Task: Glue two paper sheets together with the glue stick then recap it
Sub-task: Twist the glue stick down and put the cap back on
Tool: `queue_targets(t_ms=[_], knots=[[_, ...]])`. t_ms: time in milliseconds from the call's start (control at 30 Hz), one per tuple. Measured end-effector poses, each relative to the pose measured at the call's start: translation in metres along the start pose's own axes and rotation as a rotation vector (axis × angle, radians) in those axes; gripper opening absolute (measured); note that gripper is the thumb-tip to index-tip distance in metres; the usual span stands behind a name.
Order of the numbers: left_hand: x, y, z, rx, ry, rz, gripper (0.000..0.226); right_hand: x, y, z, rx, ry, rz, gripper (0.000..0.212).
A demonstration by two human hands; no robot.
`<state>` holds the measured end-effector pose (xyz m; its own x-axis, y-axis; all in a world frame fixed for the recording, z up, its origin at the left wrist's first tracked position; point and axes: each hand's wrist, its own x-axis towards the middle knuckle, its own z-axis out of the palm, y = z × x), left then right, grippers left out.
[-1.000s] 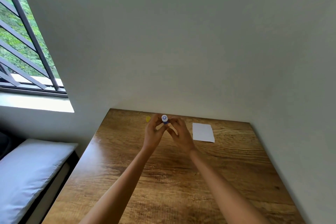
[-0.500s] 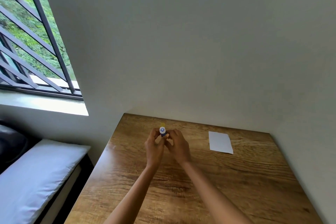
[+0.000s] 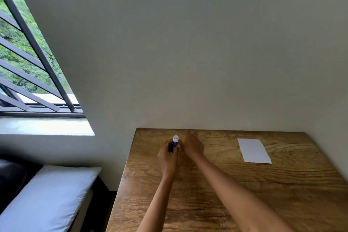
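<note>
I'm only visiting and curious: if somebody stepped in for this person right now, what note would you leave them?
Left hand grips the blue glue stick, its white tip uncapped and pointing up.
Right hand reaches, fingers extended, to the small yellow cap on the wooden table; contact unclear.
White paper lies flat to the right, looking like one piece; whether it is already glued can't be told.
Left: recap the stick.

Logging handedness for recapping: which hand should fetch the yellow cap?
Right. The right hand is free and already reaching beside the yellow cap on the table; the left hand grips the glue stick.
</note>
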<state>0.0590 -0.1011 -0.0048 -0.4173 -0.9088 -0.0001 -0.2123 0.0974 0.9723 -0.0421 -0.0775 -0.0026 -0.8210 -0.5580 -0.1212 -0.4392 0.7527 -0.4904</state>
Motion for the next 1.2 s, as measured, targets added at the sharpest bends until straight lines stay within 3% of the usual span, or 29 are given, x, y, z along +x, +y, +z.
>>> queue_targets(t_ms=[133, 267, 400, 533, 667, 967, 1200], knots=[[0.008, -0.001, 0.002, 0.022, -0.114, 0.008, 0.015, 0.007, 0.0, 0.006, -0.115, -0.001, -0.022, 0.042], [0.011, -0.001, 0.004, 0.032, -0.115, 0.016, 0.018, 0.009, 0.001, -0.003, -0.036, 0.012, -0.038, 0.036], [0.008, 0.006, 0.005, 0.03, -0.123, 0.085, 0.029, 0.003, 0.005, -0.023, 0.354, 0.075, -0.019, 0.012], [-0.001, 0.024, 0.011, 0.032, -0.182, 0.131, 0.022, -0.021, 0.016, -0.06, 0.773, 0.051, -0.198, 0.023], [-0.018, 0.048, 0.023, -0.01, -0.21, 0.139, 0.013, -0.046, 0.036, -0.1, 1.117, 0.06, -0.233, 0.019], [-0.062, 0.071, 0.067, -0.047, -0.24, 0.209, 0.023, -0.071, 0.083, -0.138, 1.081, 0.048, -0.299, 0.021], [-0.079, 0.078, 0.086, -0.017, -0.255, 0.247, 0.021, -0.074, 0.1, -0.153, 0.801, 0.102, -0.371, 0.018]])
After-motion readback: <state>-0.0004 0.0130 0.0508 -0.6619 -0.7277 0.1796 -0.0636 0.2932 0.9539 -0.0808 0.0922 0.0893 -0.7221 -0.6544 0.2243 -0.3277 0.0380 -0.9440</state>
